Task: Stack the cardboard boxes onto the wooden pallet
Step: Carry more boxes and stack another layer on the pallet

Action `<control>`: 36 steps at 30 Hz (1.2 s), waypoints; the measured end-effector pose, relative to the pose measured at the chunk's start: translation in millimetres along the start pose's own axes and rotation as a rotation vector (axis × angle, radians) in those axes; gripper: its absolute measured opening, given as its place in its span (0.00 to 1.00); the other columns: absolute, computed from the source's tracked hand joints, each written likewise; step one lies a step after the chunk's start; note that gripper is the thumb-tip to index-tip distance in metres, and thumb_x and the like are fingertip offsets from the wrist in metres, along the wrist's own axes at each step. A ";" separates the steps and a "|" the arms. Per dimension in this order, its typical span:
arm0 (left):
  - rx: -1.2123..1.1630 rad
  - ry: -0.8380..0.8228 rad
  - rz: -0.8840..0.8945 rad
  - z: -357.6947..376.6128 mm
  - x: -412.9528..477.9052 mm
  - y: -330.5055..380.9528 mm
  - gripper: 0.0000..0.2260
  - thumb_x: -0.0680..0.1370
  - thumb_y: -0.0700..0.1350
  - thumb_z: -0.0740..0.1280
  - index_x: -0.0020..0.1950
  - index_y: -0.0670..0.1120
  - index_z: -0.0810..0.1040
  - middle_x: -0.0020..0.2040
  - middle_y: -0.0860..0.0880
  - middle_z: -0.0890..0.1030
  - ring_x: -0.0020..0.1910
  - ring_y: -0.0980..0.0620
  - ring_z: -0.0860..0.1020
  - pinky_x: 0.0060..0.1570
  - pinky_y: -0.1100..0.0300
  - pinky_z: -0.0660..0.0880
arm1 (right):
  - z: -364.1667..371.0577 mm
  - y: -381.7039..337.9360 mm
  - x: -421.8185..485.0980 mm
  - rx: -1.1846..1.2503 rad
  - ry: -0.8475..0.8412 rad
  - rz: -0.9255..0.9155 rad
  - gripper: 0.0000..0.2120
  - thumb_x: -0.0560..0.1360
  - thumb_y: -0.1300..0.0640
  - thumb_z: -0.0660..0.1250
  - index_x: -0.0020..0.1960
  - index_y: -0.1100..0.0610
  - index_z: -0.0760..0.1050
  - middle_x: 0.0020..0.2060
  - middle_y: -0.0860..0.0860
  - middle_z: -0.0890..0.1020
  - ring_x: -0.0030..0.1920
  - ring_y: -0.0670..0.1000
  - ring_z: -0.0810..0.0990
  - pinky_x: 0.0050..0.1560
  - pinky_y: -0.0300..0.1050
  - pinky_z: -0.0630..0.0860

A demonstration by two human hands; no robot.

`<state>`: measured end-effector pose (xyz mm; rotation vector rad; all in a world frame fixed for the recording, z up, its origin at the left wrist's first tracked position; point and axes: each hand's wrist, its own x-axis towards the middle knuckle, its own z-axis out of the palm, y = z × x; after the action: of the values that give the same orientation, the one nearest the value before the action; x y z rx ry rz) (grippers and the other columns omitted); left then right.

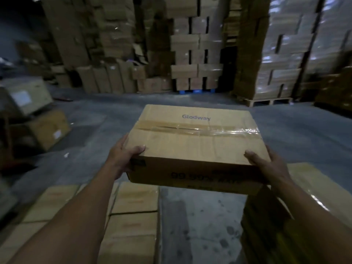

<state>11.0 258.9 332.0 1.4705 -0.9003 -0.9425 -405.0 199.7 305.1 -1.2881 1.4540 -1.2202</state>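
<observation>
A taped cardboard box (194, 141) marked "Glodway" hangs in the air in front of me, above the grey floor. My left hand (123, 157) grips its near left corner, thumb on top and fingers round the side. My right hand (266, 164) grips the near right corner the same way. A layer of several flat cardboard boxes (133, 206) lies low at the bottom left. Another stack of boxes (308, 187) stands at the bottom right, partly behind my right arm. No pallet shows under either stack.
Tall stacks of boxes (196, 54) line the far wall. A wrapped load on a wooden pallet (270, 101) stands at the back right. Loose boxes (45, 130) sit at the left. Bare concrete floor (200, 225) runs between the two near stacks.
</observation>
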 end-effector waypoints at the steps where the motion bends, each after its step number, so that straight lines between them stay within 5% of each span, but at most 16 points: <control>1: 0.001 0.041 -0.002 -23.0 -8.1 -4.8 0.17 0.71 0.45 0.78 0.53 0.62 0.78 0.56 0.50 0.79 0.57 0.40 0.77 0.50 0.33 0.78 | 18.2 -1.3 -8.2 0.001 -0.031 -0.002 0.37 0.68 0.40 0.76 0.73 0.45 0.69 0.61 0.49 0.77 0.59 0.55 0.77 0.54 0.57 0.79; 7: 0.023 0.189 0.016 -151.6 -52.3 -25.4 0.18 0.73 0.45 0.76 0.49 0.67 0.74 0.51 0.59 0.75 0.52 0.46 0.76 0.52 0.36 0.78 | 131.0 -13.6 -68.8 0.025 -0.144 -0.028 0.33 0.72 0.44 0.74 0.74 0.49 0.68 0.61 0.50 0.75 0.61 0.55 0.75 0.58 0.57 0.77; 11: 0.069 0.260 -0.009 -251.4 -77.0 -44.0 0.33 0.72 0.46 0.77 0.73 0.63 0.68 0.60 0.54 0.70 0.59 0.43 0.72 0.53 0.36 0.78 | 212.2 -12.6 -128.5 0.037 -0.184 -0.054 0.33 0.71 0.43 0.75 0.73 0.49 0.69 0.61 0.49 0.77 0.60 0.54 0.76 0.56 0.54 0.78; 13: 0.074 0.274 -0.020 -300.4 -84.2 -53.7 0.37 0.72 0.46 0.77 0.77 0.61 0.63 0.62 0.53 0.67 0.59 0.43 0.72 0.52 0.35 0.78 | 250.7 -11.5 -162.4 0.039 -0.177 -0.071 0.32 0.72 0.44 0.75 0.73 0.49 0.69 0.60 0.49 0.77 0.60 0.53 0.76 0.53 0.50 0.77; 22: 0.060 0.235 -0.031 -454.0 -92.5 -69.2 0.34 0.73 0.44 0.76 0.76 0.59 0.67 0.60 0.50 0.72 0.56 0.44 0.74 0.53 0.37 0.78 | 378.7 -32.5 -255.3 0.020 -0.123 0.019 0.31 0.71 0.47 0.76 0.69 0.57 0.72 0.58 0.54 0.78 0.56 0.55 0.78 0.53 0.54 0.80; 32: 0.062 0.236 -0.040 -509.9 -4.6 -101.4 0.27 0.72 0.45 0.76 0.67 0.61 0.70 0.51 0.53 0.77 0.56 0.43 0.76 0.54 0.36 0.78 | 467.6 -34.2 -215.5 -0.041 -0.156 0.018 0.40 0.64 0.37 0.75 0.71 0.55 0.71 0.59 0.53 0.78 0.58 0.57 0.78 0.56 0.59 0.80; 36: 0.071 0.293 -0.056 -526.3 46.7 -120.1 0.29 0.71 0.47 0.78 0.67 0.62 0.71 0.55 0.51 0.77 0.55 0.43 0.77 0.50 0.37 0.80 | 513.3 -23.4 -175.3 -0.031 -0.206 0.027 0.36 0.68 0.40 0.74 0.71 0.53 0.71 0.62 0.53 0.78 0.58 0.56 0.79 0.53 0.55 0.82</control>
<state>517.2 430.8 243.6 1.6514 -0.6864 -0.7161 122.4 301.6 226.0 -1.3676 1.3415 -1.0192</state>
